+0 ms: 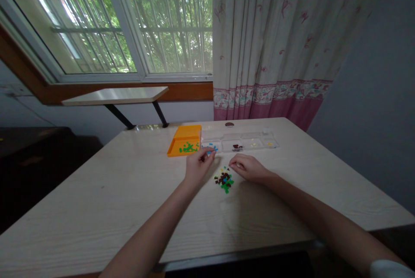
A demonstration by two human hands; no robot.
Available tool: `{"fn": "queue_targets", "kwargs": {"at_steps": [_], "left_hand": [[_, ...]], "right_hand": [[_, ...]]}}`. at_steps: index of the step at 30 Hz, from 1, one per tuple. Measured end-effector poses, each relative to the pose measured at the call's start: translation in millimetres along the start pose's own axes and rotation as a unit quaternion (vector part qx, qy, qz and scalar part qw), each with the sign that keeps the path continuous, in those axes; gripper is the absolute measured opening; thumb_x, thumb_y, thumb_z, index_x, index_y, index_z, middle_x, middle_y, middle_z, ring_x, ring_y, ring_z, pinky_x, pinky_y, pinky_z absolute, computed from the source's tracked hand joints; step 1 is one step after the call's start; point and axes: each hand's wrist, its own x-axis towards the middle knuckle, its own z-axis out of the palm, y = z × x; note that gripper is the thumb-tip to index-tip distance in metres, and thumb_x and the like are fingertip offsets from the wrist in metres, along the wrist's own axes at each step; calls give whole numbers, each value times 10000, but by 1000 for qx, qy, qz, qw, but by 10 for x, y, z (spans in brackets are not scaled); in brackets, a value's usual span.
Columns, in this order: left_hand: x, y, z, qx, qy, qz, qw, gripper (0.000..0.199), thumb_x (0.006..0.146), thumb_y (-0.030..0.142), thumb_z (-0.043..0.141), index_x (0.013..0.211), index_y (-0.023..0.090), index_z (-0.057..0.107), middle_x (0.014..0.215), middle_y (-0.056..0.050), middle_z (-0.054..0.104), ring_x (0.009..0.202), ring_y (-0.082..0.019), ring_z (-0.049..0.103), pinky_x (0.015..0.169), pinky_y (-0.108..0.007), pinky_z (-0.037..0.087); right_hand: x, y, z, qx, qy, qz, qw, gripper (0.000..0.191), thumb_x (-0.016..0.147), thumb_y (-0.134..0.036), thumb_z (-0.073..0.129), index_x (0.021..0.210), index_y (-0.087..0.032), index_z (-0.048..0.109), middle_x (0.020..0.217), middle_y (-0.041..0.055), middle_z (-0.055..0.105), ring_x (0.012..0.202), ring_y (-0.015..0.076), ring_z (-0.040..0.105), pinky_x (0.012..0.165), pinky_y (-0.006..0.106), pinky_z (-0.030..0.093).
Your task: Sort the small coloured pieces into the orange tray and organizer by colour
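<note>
A mixed pile of small green, dark brown, blue and yellow pieces [224,179] lies on the table between my hands. My left hand [196,167] is closed in a pinch at the near edge of the compartment with blue pieces [210,145]; what its fingertips hold is too small to make out. Just above the pile's right side, my right hand [249,168] has thumb and fingers pressed together, their contents hidden. Green pieces [189,147] lie in an orange tray [171,152] left of the clear divided tray [222,145]. Brown pieces [237,147] sit in a middle compartment.
A few yellow pieces [269,144] lie in the right end of the clear tray. Behind it, a dark oval [229,124] shows near the table's back edge. A raised shelf [119,95] stands at the back left, and a curtain [253,53] hangs behind the table [129,187].
</note>
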Motion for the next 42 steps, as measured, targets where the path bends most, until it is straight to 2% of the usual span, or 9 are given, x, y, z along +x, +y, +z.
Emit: {"fn": "queue_targets", "kwargs": {"at_steps": [3,6,12,18,24,29,36,42], "left_hand": [[34,71,-119,7,74,47,996,203,743,326,547,773,155,652,452,58,453,406,-46,378,424,-146,313],[47,119,-179,20,100,93,990,165,738,288,567,776,154,656,459,57,483,400,-35,388,415,-130,315],[49,116,-172,25,108,139,984,126,733,232,583,772,135,653,466,54,513,387,-27,389,408,-118,323],[35,101,-157,25,104,138,985,123,736,228,581,775,136,653,504,42,554,392,-26,393,415,-119,328],[58,0,-148,29,93,75,992,175,747,292,562,798,150,651,453,62,464,396,-38,387,425,-133,314],[92,-214,-84,47,37,-25,998,263,763,384,504,801,161,638,456,63,418,419,-62,398,440,-159,305],[148,-547,23,124,9,-113,986,286,758,401,471,802,174,640,478,39,456,459,-97,436,468,-195,280],[183,-632,58,177,-8,-158,971,311,752,422,464,806,185,659,543,-3,538,517,-123,475,486,-205,280]], "right_hand": [[-12,10,-20,3,-56,-31,998,172,812,-252,450,859,-181,599,828,35,608,743,129,544,683,219,400],[-18,0,-32,-4,-86,-49,995,164,793,-228,463,858,-186,607,837,32,610,754,129,546,692,213,403],[-15,-26,-52,-7,-97,-48,994,150,766,-209,491,853,-176,608,827,31,609,758,127,547,698,209,404],[-20,-28,-81,-1,-108,-55,993,153,756,-225,523,873,-184,612,834,22,608,735,120,544,674,201,401],[-18,-25,-68,1,-107,-57,993,155,765,-220,508,866,-182,620,844,27,611,738,121,548,681,206,399],[-15,-29,-53,-7,-103,-48,994,163,773,-221,492,863,-177,620,836,35,611,751,130,551,689,209,401],[-7,-17,-31,-17,-96,-47,994,168,790,-208,460,843,-169,615,817,38,611,733,125,543,670,205,392],[-3,34,21,-18,-89,-35,995,145,770,-205,476,835,-167,600,786,32,608,709,128,534,649,209,384]]}}
